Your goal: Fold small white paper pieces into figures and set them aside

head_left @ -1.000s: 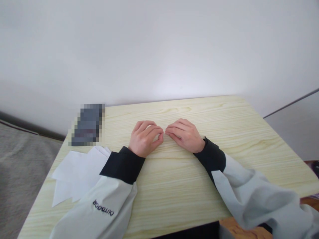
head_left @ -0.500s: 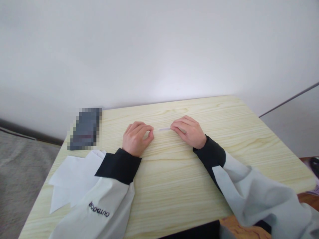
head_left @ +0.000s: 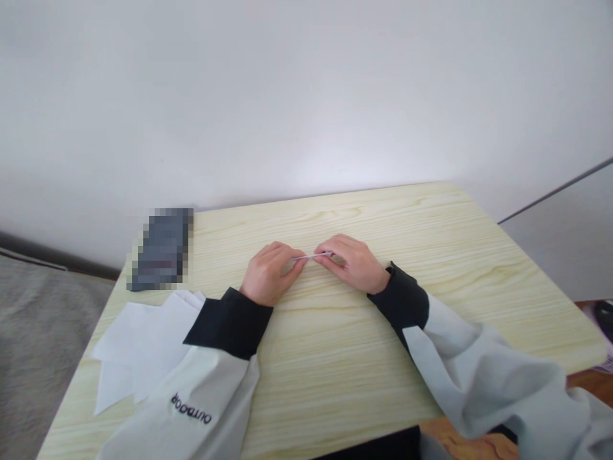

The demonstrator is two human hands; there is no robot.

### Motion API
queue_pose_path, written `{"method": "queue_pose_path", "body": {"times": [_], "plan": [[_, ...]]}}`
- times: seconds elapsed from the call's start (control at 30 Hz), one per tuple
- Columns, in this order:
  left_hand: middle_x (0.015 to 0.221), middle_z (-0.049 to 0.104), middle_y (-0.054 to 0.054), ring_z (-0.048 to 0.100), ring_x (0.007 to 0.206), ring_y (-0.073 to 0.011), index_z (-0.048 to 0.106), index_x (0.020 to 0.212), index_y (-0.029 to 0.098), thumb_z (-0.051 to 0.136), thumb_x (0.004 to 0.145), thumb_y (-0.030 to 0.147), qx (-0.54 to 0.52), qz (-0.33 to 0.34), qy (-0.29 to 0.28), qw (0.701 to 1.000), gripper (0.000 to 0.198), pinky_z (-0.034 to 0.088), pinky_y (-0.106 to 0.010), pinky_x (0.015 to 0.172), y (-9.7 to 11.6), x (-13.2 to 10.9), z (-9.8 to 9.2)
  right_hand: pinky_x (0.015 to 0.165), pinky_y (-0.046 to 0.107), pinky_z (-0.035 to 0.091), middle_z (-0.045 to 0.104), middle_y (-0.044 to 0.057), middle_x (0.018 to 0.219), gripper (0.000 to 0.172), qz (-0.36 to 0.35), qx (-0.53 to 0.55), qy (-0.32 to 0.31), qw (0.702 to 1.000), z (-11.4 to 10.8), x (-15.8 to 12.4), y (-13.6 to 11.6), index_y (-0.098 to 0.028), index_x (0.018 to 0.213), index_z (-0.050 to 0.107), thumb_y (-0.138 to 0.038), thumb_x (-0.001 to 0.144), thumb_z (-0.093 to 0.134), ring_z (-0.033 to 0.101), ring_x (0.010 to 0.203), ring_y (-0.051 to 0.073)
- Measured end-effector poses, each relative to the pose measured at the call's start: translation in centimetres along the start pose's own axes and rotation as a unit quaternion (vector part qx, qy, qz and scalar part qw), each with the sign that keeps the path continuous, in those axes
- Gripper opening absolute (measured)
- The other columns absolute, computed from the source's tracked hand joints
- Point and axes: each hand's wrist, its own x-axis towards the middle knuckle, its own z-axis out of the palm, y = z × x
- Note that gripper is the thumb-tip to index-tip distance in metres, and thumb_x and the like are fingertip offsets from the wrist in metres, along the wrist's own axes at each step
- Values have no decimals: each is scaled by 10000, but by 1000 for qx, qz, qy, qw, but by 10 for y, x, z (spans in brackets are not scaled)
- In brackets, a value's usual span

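A narrow white paper strip (head_left: 311,257), seen nearly edge-on, spans the small gap between my two hands. My left hand (head_left: 274,271) pinches its left end between thumb and fingers. The other end is pinched by my right hand (head_left: 353,262), whose fingers curve over it. Both hands are close together above the middle of the pale wooden table (head_left: 345,358). Part of the strip is hidden by the fingers.
White sheets of paper (head_left: 138,338) overlap at the table's left side, partly under my left sleeve. Behind them lies a dark, pixelated flat object (head_left: 163,249). A white wall (head_left: 306,96) stands along the table's far edge.
My hands have come together, the right one moving left and slightly nearer. My left fingers, earlier apart from the strip, now pinch its left end.
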Motion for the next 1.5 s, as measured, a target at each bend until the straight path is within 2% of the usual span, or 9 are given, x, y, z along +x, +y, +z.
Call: {"method": "queue_pose_path", "body": {"times": [0.2,0.37,0.53,0.67,0.83,1.07,1.2,1.33,1.5], "plan": [[759,684,-55,602,684,-138,665,843,134,573,831,227,-16,-28,-2,999,132,475,-241,636,0,0,-2,620,196,417,640,12,748,168,54,23,2,998,-1,1,6,-161,880,623,-269,897,496,550,633,87],[625,655,5,525,534,-94,669,943,151,559,847,227,-47,-66,-31,996,165,429,-210,557,1,0,-3,533,170,401,657,-18,678,183,89,68,6,994,0,2,5,-170,934,647,-265,891,498,518,501,53],[673,651,-13,492,532,-89,685,1001,174,555,849,234,-79,-67,-34,994,208,422,-215,556,0,0,-3,534,150,449,676,9,749,157,116,130,18,985,-2,3,4,-150,876,654,-258,847,543,576,576,61],[790,679,-47,524,558,-98,686,999,169,603,815,283,-95,-84,-37,991,232,444,-227,561,-2,0,-3,528,151,476,683,37,847,176,110,156,20,981,-2,3,5,-147,916,645,-274,831,557,618,676,86],[892,688,-50,563,616,-110,680,993,173,584,822,297,-86,-111,-33,990,231,480,-236,604,-3,1,-3,497,139,467,667,25,841,135,89,142,31,985,0,2,7,-161,896,637,-173,799,544,599,660,79],[870,664,-12,580,651,-98,525,1237,196,592,800,309,-73,-166,-26,983,457,505,-216,630,-2,0,-1,548,156,454,646,1,824,102,85,131,12,988,2,2,9,-174,856,604,-144,784,539,572,617,65],[869,664,-23,576,634,-97,566,1174,181,588,796,325,-77,-168,-40,982,405,497,-213,612,-4,-1,1,562,165,441,633,-3,802,88,86,121,6,989,2,2,10,-171,851,603,-156,782,551,557,587,59],[834,656,-27,546,574,-86,594,1106,166,583,797,330,-84,-168,-27,982,349,474,-203,562,-5,-1,1,534,154,431,618,-17,739,106,98,111,10,989,2,2,7,-170,867,613,-158,772,568,525,531,47],[874,631,-16,462,495,-50,495,1222,183,598,784,278,-116,-169,-43,978,460,448,-175,495,-4,-2,0,500,157,431,598,-27,661,114,124,113,14,986,2,3,5,-172,884,621,-197,785,571,492,479,48]]}}
